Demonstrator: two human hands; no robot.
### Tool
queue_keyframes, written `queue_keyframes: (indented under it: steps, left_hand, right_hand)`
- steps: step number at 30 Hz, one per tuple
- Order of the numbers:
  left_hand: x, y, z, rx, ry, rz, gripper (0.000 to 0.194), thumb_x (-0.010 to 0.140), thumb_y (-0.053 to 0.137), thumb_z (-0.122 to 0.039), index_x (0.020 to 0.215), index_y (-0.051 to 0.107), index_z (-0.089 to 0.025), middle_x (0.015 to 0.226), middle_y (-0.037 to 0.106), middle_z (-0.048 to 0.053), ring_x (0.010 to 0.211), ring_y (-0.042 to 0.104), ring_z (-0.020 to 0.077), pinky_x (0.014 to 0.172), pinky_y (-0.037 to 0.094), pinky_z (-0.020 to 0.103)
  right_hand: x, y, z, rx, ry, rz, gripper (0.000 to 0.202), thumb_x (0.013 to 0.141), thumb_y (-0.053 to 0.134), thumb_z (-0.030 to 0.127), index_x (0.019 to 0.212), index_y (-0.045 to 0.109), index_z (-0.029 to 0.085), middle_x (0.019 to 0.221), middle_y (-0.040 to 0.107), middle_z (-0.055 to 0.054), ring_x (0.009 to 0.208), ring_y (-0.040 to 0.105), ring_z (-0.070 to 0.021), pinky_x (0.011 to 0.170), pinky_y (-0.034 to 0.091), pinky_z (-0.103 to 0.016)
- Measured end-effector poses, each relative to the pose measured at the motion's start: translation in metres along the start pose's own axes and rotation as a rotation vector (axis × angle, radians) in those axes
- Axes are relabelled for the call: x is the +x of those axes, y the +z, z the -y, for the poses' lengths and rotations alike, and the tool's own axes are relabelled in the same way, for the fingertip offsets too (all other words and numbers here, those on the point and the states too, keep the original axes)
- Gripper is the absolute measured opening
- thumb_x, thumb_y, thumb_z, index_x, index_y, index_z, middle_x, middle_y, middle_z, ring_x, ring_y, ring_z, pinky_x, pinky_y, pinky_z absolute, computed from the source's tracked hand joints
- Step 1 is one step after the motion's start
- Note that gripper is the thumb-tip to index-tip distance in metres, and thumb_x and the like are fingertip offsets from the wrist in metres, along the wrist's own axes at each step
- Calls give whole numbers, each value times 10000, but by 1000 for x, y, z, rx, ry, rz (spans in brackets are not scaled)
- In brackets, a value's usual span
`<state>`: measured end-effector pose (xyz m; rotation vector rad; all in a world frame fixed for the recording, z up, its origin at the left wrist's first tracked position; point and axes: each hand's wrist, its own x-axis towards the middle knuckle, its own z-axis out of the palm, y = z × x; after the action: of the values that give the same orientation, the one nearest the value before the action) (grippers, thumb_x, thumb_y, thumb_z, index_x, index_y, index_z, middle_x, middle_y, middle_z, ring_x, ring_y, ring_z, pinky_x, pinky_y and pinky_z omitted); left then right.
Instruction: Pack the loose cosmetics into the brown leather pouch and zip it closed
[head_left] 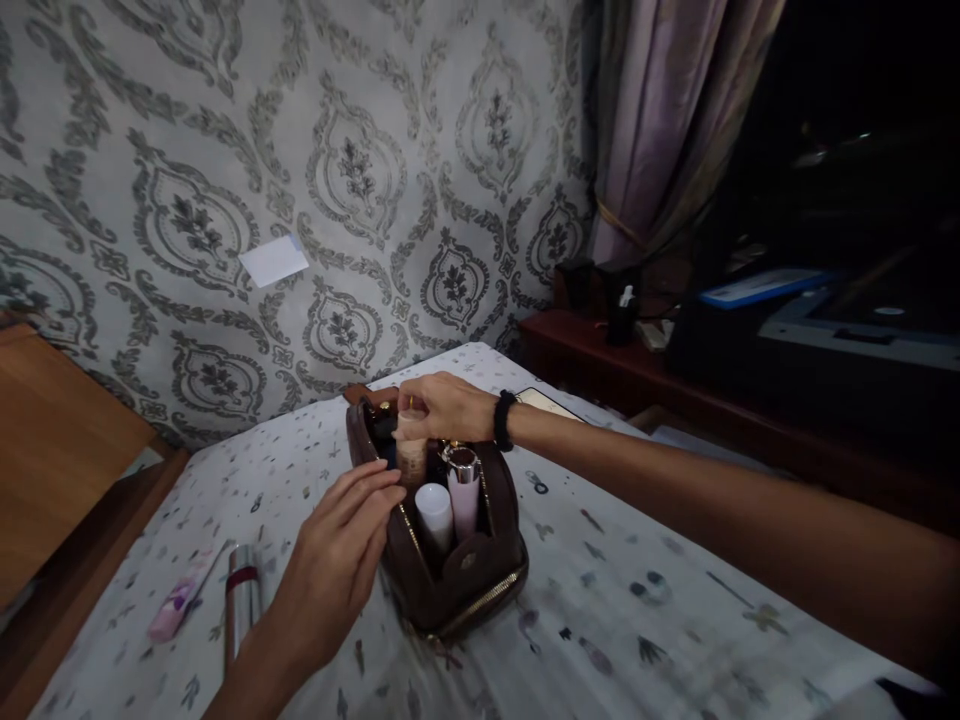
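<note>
A dark brown zippered makeup bag [450, 590] lies unzipped on the patterned bedsheet. My right hand [446, 405], with a black band at the wrist, reaches over the bag and grips the top of a beige bottle [412, 460] standing inside it. My left hand [349, 545] rests at the bag's left rim, fingers stretched out and holding nothing. Nearer to me in the bag stand a white-capped container [435, 515] and a pink tube with a shiny cap [463, 495]. The bag's far interior is dark, partly hidden by my right hand.
On the sheet [600, 600] at left lie a pink tube [180, 595] and a silver cylinder with a red band [241, 590]. A wooden panel [67, 450] borders the left. Beyond the bed at right is a dark red ledge [570, 350] with a small dark bottle [624, 318].
</note>
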<state>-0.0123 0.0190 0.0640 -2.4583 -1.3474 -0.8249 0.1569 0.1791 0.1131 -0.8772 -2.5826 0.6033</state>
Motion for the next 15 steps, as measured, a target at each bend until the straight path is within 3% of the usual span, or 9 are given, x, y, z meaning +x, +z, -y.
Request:
queue_keyframes:
  steps: [6, 10, 15]
  left_hand:
    - [0, 1, -1, -5, -14, -9, 299, 974, 443, -72, 1166, 637, -193, 1240, 709, 108, 1256, 620, 224, 1036, 566, 409]
    - [-1, 1, -1, -7, -12, -20, 288, 986, 434, -80, 1165, 632, -189, 1245, 712, 113, 1266, 624, 223, 1042, 566, 413]
    - [-3, 0, -2, -13, -25, -36, 272, 992, 440, -80, 1187, 605, -176, 1296, 688, 128, 1302, 601, 210, 1074, 550, 407]
  right_hand:
    - [-4, 1, 4, -184, 14, -12, 308, 899, 673, 454, 1001, 726, 168, 928, 756, -70, 847, 657, -191, 624, 333, -252]
    - [-10, 7, 9, -359, -6, -63, 322, 998, 533, 424, 1031, 739, 179, 1029, 775, -115, 955, 707, -242, 683, 383, -280]
    - [-12, 12, 10, -504, 18, -40, 432, 1064, 347, 320, 1003, 739, 147, 1074, 757, -152, 962, 719, -246, 722, 432, -294]
